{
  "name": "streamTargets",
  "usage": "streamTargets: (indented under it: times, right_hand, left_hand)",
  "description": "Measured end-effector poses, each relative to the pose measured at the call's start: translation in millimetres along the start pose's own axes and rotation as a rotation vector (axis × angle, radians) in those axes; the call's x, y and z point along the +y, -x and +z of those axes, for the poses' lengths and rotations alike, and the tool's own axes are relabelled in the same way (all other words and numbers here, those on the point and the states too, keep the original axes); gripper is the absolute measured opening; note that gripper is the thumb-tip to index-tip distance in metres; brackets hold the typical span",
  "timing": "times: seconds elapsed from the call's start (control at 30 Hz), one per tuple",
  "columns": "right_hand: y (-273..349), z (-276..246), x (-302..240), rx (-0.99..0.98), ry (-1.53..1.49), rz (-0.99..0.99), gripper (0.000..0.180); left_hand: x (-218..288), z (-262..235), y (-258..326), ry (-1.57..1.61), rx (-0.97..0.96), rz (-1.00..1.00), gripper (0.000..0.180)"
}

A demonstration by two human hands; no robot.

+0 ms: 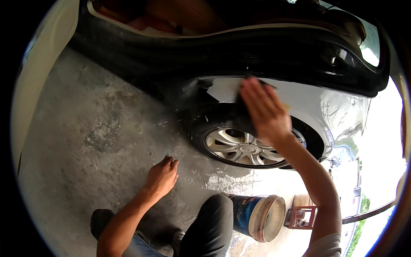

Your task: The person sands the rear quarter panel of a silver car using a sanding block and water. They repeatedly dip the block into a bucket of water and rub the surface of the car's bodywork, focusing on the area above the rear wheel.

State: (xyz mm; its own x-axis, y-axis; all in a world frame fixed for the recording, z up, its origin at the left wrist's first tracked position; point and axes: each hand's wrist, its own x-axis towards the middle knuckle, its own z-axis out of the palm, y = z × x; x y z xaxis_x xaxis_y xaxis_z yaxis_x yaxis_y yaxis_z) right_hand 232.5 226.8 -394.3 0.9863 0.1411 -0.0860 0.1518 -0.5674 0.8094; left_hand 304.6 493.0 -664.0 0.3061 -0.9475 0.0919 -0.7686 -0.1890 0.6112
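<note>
My right hand [266,112] lies pressed on the car's fender above the wheel, its fingers together over a dark sheet of sandpaper [272,85]. A small yellow edge shows beside the palm. Beneath the hand, a dull grey-white patch [222,89] marks the black car body [188,55]. Near the wheel arch, small white droplets or specks are in the air. My left hand [162,176] is over the concrete floor, fingers curled, with nothing visible in it. The wheel [249,148] has silver spokes and sits just under my right forearm and wrist.
A blue and white bucket [262,217] stands right of my bent knee [209,225]. Beyond it is a small reddish-brown stool or frame [302,217]. The car's door [45,81] stands open at the left. Wet patches mark the concrete floor [111,115].
</note>
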Motion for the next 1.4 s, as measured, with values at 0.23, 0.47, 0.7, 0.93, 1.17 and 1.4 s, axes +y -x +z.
streamTargets:
  times: [0.23,0.47,0.7,0.93,1.17,1.4]
  right_hand:
    - [-66,23,-56,-0.003,0.092,-0.024,0.067]
    - [-7,15,-17,0.002,-0.019,0.012,0.070]
    - [-42,15,-34,-0.074,-0.038,-0.067,0.068]
    - [-69,22,-51,-0.027,0.054,-0.124,0.067]
    - [-27,19,-30,-0.012,0.022,-0.001,0.071]
    - [-85,21,-141,0.146,-0.491,0.031,0.066]
  left_hand:
    - [22,10,-24,0.061,-0.054,0.090,0.039]
    - [16,2,-16,0.013,-0.089,0.016,0.034]
    - [4,13,-21,-0.039,-0.120,0.000,0.031]
    - [10,7,-30,0.108,-0.002,0.000,0.032]
    - [6,-32,-15,0.368,0.190,-0.097,0.032]
    - [18,-71,-17,1.631,0.241,-0.575,0.071]
